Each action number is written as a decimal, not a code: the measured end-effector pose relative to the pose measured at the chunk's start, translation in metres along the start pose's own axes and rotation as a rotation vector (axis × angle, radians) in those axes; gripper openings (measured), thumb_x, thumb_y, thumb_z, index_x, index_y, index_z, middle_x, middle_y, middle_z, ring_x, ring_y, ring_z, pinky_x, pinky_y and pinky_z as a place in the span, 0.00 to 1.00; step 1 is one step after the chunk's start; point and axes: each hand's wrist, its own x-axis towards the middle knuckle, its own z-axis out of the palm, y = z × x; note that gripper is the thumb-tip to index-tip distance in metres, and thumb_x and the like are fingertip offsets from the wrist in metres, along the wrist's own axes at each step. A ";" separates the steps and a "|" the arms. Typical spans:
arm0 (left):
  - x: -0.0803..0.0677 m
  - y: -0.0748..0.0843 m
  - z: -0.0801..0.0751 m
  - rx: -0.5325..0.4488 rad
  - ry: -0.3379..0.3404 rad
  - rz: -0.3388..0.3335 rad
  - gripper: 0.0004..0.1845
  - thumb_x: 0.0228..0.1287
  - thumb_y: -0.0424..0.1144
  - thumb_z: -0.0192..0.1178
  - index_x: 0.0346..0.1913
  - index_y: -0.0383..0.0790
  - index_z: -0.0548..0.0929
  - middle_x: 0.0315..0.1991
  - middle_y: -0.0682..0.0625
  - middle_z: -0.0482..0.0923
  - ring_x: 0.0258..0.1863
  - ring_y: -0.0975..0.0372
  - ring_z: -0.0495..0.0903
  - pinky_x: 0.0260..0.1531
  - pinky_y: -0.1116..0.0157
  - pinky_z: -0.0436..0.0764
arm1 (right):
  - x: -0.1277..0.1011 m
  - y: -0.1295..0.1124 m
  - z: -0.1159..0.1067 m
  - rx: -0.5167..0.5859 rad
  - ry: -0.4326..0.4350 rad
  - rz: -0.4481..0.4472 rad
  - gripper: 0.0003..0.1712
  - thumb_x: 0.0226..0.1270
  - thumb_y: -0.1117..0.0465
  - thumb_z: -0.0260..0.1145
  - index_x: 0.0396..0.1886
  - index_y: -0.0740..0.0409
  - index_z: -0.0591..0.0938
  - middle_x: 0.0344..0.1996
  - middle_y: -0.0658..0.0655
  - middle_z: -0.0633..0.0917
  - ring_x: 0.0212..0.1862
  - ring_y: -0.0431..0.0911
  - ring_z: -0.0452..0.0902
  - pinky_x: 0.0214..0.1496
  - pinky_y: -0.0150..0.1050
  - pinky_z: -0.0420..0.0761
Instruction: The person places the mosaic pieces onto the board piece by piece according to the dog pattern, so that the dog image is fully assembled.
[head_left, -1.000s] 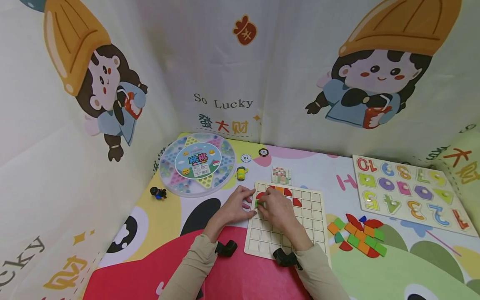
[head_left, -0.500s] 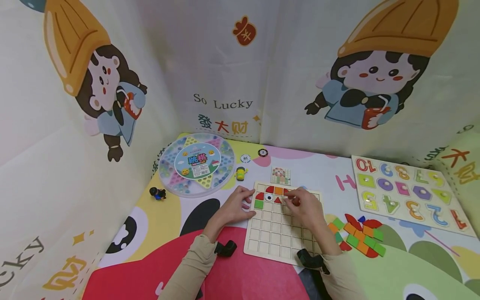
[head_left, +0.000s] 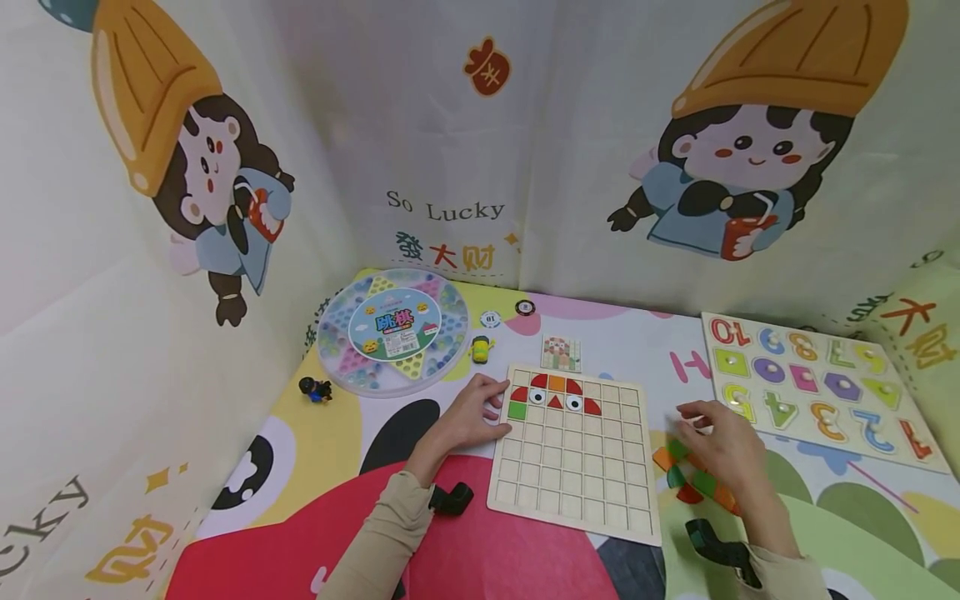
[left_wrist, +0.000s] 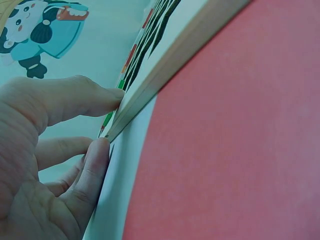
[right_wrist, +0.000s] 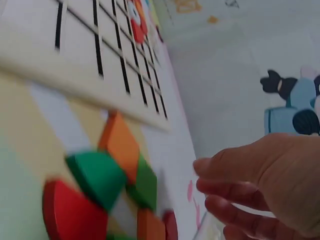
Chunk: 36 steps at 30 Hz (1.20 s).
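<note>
A: We've got the right hand point(head_left: 723, 446) hovering over the pile of coloured wooden pieces point(head_left: 693, 479), which lies on the mat just right of the grid board point(head_left: 573, 467). The hand hides much of the pile, so we can't count it; orange, green and red blocks show at its left edge.

B: From the right wrist view, the fingers point(right_wrist: 227, 167) are loosely extended above the pieces and we see nothing pinched between them. That view is blurred, so the piece shapes are hard to pin down.

A: Over on the board, we count eight pieces in the top rows: red quarter-rounds, an orange square, two eye tiles, a red triangle and a green square point(head_left: 517, 409).

B: The left hand point(head_left: 471, 412) rests at the board's left edge; in the left wrist view its fingertips point(left_wrist: 102, 95) press flat against the wooden rim, fingers straight, gripping nothing.

A: Further out we have one pattern card point(head_left: 561, 353) just beyond the board, one round Chinese checkers set point(head_left: 393, 329) at the far left, and one number puzzle point(head_left: 817, 383) to the right, its far corner cut off by the frame.

B: Two small discs point(head_left: 507, 313) sit by the wall; their markings are too small for us to read.
</note>
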 end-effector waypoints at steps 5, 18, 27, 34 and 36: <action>-0.001 0.000 0.000 0.005 0.000 0.001 0.39 0.56 0.36 0.72 0.71 0.34 0.69 0.50 0.47 0.68 0.42 0.61 0.78 0.44 0.69 0.81 | -0.005 0.017 -0.009 -0.059 -0.116 0.127 0.19 0.61 0.62 0.71 0.48 0.70 0.83 0.36 0.67 0.85 0.36 0.58 0.79 0.31 0.47 0.77; -0.001 -0.001 0.002 0.008 0.011 0.020 0.38 0.56 0.36 0.71 0.70 0.33 0.69 0.51 0.46 0.68 0.42 0.62 0.79 0.44 0.69 0.81 | -0.010 0.024 -0.006 -0.069 -0.094 0.118 0.14 0.60 0.66 0.71 0.45 0.69 0.85 0.34 0.66 0.85 0.32 0.53 0.77 0.31 0.45 0.76; 0.000 0.000 0.000 0.025 0.011 0.026 0.38 0.56 0.36 0.71 0.70 0.33 0.69 0.51 0.46 0.68 0.42 0.62 0.79 0.44 0.70 0.81 | -0.006 0.025 -0.011 -0.071 -0.115 0.102 0.12 0.57 0.64 0.74 0.38 0.67 0.85 0.29 0.58 0.83 0.30 0.51 0.75 0.29 0.43 0.74; -0.001 0.000 0.001 0.030 0.011 0.014 0.38 0.57 0.36 0.71 0.71 0.34 0.69 0.51 0.47 0.68 0.42 0.63 0.78 0.44 0.70 0.81 | -0.001 0.016 -0.011 0.042 -0.151 0.072 0.09 0.59 0.62 0.73 0.34 0.63 0.82 0.27 0.53 0.82 0.31 0.48 0.74 0.31 0.38 0.74; -0.001 0.000 0.001 0.028 0.012 0.015 0.38 0.57 0.36 0.71 0.71 0.34 0.69 0.51 0.47 0.68 0.42 0.63 0.78 0.44 0.70 0.81 | 0.002 0.010 -0.009 0.088 -0.126 0.035 0.09 0.61 0.63 0.72 0.35 0.63 0.81 0.28 0.54 0.82 0.32 0.49 0.76 0.31 0.36 0.75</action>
